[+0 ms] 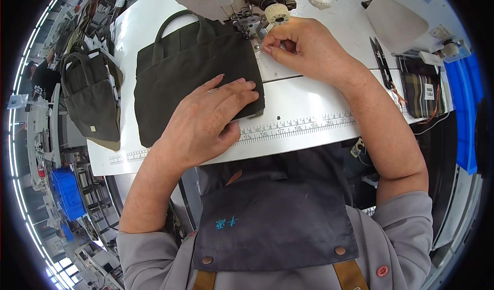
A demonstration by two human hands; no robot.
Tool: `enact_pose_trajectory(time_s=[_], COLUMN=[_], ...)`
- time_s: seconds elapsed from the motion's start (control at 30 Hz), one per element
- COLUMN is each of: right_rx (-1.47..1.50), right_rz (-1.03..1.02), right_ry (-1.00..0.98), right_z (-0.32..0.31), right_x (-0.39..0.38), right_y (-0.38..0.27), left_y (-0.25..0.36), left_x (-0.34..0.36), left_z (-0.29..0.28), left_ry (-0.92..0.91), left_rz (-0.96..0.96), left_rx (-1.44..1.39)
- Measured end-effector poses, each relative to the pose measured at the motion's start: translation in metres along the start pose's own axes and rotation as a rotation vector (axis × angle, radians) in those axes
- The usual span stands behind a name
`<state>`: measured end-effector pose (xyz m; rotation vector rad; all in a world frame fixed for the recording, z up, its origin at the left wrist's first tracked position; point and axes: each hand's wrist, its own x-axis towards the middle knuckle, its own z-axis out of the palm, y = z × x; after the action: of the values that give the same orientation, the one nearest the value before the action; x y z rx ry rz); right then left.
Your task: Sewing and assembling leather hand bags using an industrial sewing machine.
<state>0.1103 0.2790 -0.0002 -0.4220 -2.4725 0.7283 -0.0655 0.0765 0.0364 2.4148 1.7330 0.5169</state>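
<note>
A dark green fabric bag (pixel 180 79) with a looped handle lies flat on the white sewing table, its right edge close to the needle area of the sewing machine (pixel 249 22). My left hand (pixel 211 110) rests flat on the bag's lower right part, fingers stretched out. Just right of the presser foot, my right hand (pixel 303 48) is closed in a pinch, thumb against forefinger. Whatever the pinch may hold is too small to make out. A pale dial (pixel 277 14) on the machine sits right above that hand.
Along the table's near edge runs a printed ruler (pixel 298 128). Black thread snips (pixel 382 61) lie at the right, by a striped plaid fabric piece (pixel 423 87). More green bags (pixel 92 94) are piled off the left edge. A blue bin (pixel 465 115) stands far right.
</note>
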Motion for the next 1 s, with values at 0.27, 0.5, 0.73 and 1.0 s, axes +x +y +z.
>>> enact_pose_trajectory(time_s=[0.27,0.5,0.73,1.0], right_rx=[-0.115,-0.063,-0.218,-0.329], right_rz=[0.037,-0.215,-0.352,-0.294], right_ry=[0.033,-0.030,0.062,0.029], right_z=[-0.003,0.003,0.008,0.007], right_x=[-0.004,-0.006,-0.010,-0.011], right_y=[-0.007,-0.009,-0.007,-0.012], left_y=[-0.011,-0.013,-0.010,-0.022], left_x=[0.003,-0.007,0.001,0.009], left_z=[0.008,0.006,-0.008,0.001], left_ry=[0.249,0.494,0.342,0.234], left_rz=[-0.215,-0.410,-0.285,-0.102], left_rx=[-0.493,-0.573,-0.446,-0.546])
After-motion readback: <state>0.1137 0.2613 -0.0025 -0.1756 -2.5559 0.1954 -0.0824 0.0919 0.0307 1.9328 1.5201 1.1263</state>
